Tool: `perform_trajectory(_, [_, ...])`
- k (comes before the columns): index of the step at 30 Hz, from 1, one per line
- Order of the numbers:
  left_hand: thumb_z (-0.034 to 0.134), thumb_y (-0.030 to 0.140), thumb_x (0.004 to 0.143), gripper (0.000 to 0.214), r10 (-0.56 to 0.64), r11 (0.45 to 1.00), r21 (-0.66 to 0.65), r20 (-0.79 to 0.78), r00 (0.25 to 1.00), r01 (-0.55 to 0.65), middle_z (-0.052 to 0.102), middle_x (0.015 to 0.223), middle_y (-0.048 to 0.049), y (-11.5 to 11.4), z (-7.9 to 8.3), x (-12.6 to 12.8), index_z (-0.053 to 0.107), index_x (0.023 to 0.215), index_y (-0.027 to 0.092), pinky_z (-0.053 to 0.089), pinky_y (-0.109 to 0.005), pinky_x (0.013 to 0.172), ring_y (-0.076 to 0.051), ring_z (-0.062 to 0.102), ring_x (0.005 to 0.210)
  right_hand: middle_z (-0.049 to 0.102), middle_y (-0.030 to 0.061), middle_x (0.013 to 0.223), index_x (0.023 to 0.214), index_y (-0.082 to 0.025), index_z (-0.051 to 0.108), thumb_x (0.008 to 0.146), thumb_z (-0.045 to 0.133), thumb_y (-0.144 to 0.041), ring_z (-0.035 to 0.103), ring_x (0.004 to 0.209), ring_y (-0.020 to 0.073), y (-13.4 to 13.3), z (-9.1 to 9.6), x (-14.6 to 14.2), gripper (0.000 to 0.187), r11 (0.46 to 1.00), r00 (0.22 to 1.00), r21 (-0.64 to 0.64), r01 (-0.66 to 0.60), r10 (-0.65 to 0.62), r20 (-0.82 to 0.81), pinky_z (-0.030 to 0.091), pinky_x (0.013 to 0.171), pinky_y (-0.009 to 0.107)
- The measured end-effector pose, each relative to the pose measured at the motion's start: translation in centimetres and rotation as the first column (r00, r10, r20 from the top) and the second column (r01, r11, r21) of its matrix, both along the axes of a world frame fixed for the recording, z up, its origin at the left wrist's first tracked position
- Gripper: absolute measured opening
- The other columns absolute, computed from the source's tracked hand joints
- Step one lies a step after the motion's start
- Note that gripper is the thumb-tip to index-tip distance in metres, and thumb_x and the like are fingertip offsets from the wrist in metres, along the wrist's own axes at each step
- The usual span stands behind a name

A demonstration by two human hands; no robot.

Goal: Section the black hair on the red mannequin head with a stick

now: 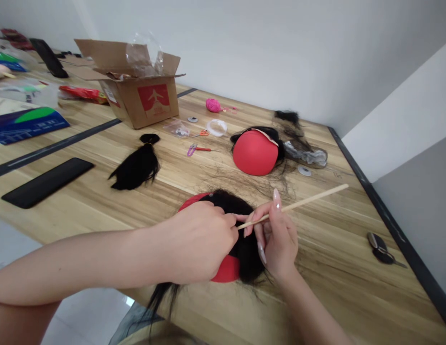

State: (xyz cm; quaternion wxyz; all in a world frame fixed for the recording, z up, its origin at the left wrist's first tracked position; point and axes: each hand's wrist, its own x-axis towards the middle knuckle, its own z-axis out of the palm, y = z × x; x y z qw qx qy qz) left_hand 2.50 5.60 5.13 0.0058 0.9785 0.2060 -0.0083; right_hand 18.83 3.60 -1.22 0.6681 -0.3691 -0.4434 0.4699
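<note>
My left hand (199, 242) is closed, its fingers pinched on black hair (244, 249) that covers a red dome form (226, 270) at the table's near edge. My right hand (276, 235) holds a thin wooden stick (298, 204) between thumb and fingers. The stick's near tip meets my left fingertips over the hair, and its far end points up and to the right. Strands of the hair hang off the front edge of the table.
A second red dome (255, 152) with black hair sits further back. A loose black hair bundle (138, 167), small scissors (197, 149), a black comb (46, 182), an open cardboard box (140, 91), a pink ball (212, 105) and a car key (383, 249) lie on the wooden table (337, 239).
</note>
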Motion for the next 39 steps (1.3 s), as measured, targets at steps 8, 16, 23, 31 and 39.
perform_trajectory(8, [0.063,0.016,0.078,0.012,0.029,0.999,0.031,0.002,1.0,-0.029,0.07,0.084,-0.0076,-0.3,-0.6,0.0,0.069,0.088,0.016,0.052,-0.043,0.062,-0.028,0.065,0.072,0.054,-0.0041,0.04,0.064,-0.017,0.063,0.094,0.056,-0.051,0.034,0.029,0.0041,0.0,0.2,-0.1,0.045,1.0,1.0,-0.007,0.016,-0.016,0.008,0.026,0.035,0.018])
perform_trajectory(16, [0.062,0.011,0.078,0.008,0.015,0.998,0.063,0.012,1.0,-0.016,0.071,0.08,-0.008,-0.5,-0.2,0.0,0.068,0.082,0.014,0.05,-0.04,0.06,-0.026,0.062,0.067,0.045,-0.0066,0.036,0.064,-0.019,0.063,0.092,0.057,-0.049,0.033,0.028,0.006,0.0,0.4,-0.1,0.042,0.999,1.0,-0.041,0.018,-0.019,-0.009,0.026,0.034,0.019])
perform_trajectory(23, [0.065,0.011,0.078,0.007,-0.038,0.995,0.094,0.083,0.996,0.03,0.071,0.087,-0.0045,-0.1,-0.7,-1.0,0.067,0.083,0.015,0.049,-0.038,0.069,-0.023,0.062,0.073,0.042,-0.0084,0.035,0.065,-0.02,0.064,0.093,0.057,-0.048,0.033,0.028,0.0064,0.0,0.3,-0.1,0.041,0.999,1.0,-0.037,0.006,-0.006,-0.02,0.038,0.039,0.021])
perform_trajectory(31, [0.057,0.012,0.086,0.011,-0.134,0.981,0.166,0.218,0.967,0.098,0.068,0.082,-0.0038,0.3,-1.8,-2.4,0.066,0.082,0.016,0.044,-0.035,0.07,-0.021,0.058,0.072,0.039,-0.0089,0.034,0.064,-0.02,0.064,0.094,0.055,-0.049,0.035,0.027,0.0074,0.0,0.2,-0.2,0.043,0.999,0.999,-0.045,0.006,-0.008,-0.033,0.046,0.041,0.024])
perform_trajectory(39, [0.037,0.009,0.098,0.036,-0.251,0.956,0.235,0.336,0.908,0.177,0.063,0.074,-0.0041,0.3,-2.2,-3.4,0.063,0.074,0.017,0.039,-0.033,0.065,-0.017,0.05,0.065,0.039,-0.0095,0.034,0.064,-0.021,0.066,0.093,0.057,-0.049,0.04,0.028,0.0083,0.0,0.3,-0.1,0.042,0.999,0.999,-0.04,-0.011,0.009,-0.049,0.063,0.063,0.035])
